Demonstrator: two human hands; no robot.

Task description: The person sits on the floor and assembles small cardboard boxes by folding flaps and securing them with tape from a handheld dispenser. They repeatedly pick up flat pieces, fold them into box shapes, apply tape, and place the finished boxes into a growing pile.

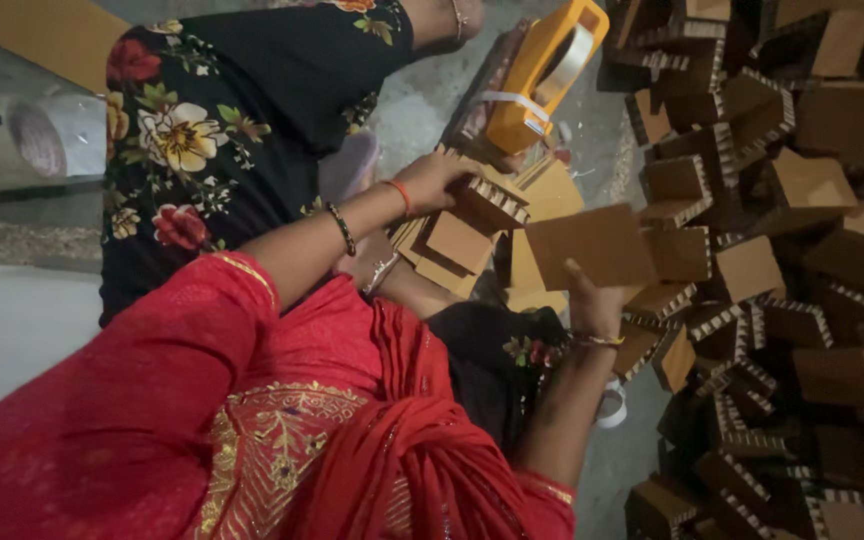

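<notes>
My left hand (439,180) grips a small brown cardboard block with a striped honeycomb edge (492,200), held over a stack of flat cardboard squares (452,245) in my lap. To the right, my right hand (592,300) holds up a flat brown cardboard square (592,245) by its lower edge. Both wrists carry bangles. My red sleeves and red embroidered top fill the lower left.
A large heap of similar cardboard blocks (782,250) covers the right side. A yellow tape dispenser (542,75) lies above the hands. A black floral-clad leg (232,110) stretches across the top. A white roll (32,135) lies at far left, and a small tape roll (612,405) sits by my right forearm.
</notes>
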